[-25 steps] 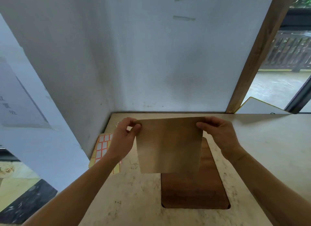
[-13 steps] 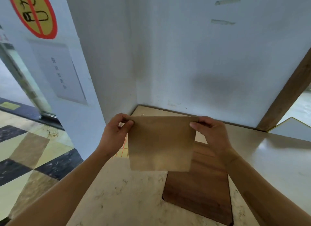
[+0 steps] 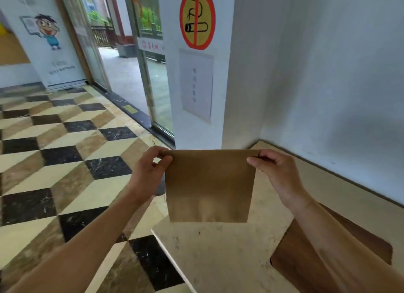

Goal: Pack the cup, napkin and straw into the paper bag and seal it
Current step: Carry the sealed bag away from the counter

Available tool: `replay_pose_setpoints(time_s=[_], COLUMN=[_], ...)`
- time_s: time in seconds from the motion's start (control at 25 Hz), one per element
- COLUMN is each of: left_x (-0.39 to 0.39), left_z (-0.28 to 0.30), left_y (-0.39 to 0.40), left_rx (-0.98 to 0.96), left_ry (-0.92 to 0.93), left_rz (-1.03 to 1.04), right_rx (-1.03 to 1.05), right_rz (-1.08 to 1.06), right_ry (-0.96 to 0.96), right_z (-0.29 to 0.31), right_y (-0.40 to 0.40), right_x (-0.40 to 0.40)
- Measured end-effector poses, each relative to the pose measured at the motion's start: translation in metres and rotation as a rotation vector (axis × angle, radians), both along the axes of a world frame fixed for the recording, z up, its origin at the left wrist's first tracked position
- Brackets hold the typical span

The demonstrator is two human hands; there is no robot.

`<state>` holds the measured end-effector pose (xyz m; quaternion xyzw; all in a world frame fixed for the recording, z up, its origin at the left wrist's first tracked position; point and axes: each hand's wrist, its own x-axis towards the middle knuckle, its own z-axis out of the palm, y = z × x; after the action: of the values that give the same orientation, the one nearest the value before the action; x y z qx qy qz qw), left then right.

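A flat brown paper bag (image 3: 208, 185) hangs in the air in front of me, above the left edge of a pale marble counter (image 3: 220, 253). My left hand (image 3: 149, 172) pinches its top left corner and my right hand (image 3: 277, 170) pinches its top right corner. The bag's top edge is stretched level between both hands. No cup, napkin or straw is in view.
A dark wooden inlay (image 3: 306, 255) sits in the counter at the lower right. White walls close the counter's back and a white pillar with a no-smoking sign (image 3: 197, 17) stands behind the bag. Left of the counter lies a chequered tile floor (image 3: 65, 161) leading to glass doors (image 3: 153, 74).
The view has swung strongly to the left, so the floor and doors now show. Both hands have kept their grip on the bag's top corners and carried it toward the counter's left edge.
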<state>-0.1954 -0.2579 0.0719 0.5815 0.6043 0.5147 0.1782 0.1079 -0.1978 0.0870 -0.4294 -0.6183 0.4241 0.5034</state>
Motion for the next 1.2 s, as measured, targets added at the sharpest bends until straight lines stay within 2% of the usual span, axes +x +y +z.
replay_pose_setpoints(time_s=[0.24, 0.52, 0.68, 0.92, 1.2], left_x=[-0.111, -0.22, -0.263, -0.307, -0.345], left_z=[0.009, 0.016, 0.013, 0.001, -0.008], left_y=[-0.11, -0.272, -0.365, -0.475, -0.549], left_rx=[0.033, 0.085, 0.09, 0.077, 0.048], left_ry=[0.024, 0.006, 0.058, -0.067, 0.072], left_rz=[0.254, 0.544, 0.726, 0.984, 1.327], right_rx=[-0.007, 0.065, 0.081, 0.107, 0.026], right_rz=[0.265, 0.562, 0.779, 1.097, 1.415], right_ry=[-0.003, -0.087, -0.088, -0.059, -0.061], right_z=[0.011, 0.01, 0.007, 0.005, -0.011], right_y=[-0.029, -0.104, -0.156, -0.232, -0.296], right_x=[-0.142, -0.319, -0.412, -0.535, -0.665])
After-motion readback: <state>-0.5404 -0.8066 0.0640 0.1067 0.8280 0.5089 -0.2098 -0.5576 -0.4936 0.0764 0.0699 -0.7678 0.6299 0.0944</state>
